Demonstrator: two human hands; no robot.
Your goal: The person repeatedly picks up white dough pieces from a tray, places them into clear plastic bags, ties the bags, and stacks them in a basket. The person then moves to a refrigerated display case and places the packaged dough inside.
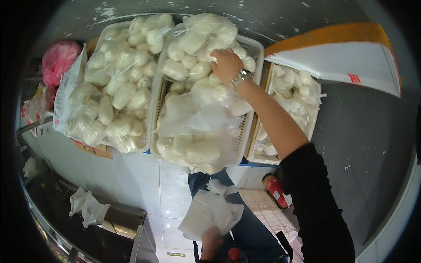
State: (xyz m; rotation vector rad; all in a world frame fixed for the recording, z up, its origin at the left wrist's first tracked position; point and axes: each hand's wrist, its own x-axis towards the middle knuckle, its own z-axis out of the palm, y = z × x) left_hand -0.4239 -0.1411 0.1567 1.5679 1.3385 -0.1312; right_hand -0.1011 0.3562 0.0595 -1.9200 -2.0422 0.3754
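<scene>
My right hand [227, 65], with a metal watch at its wrist, rests on clear plastic bags of pale, rounded food pieces [197, 62] in the middle white plastic basket [260, 62]. Its fingertips touch the bagged pieces near the back; whether they grip is hidden. Low in front of my legs, my left hand [211, 241] holds a bunch of translucent plastic bags [205, 210]. A loose, flat translucent bag [197, 116] lies over the filled bags in the front half of that basket.
A second white basket [148, 131] with similar filled bags adjoins on the left. To the right, a foam box [315, 115] holds more bags beside a tilted foam panel [345, 62]. A red fire extinguisher [276, 190] lies below. White bags [90, 207] hang over a dark counter [65, 223].
</scene>
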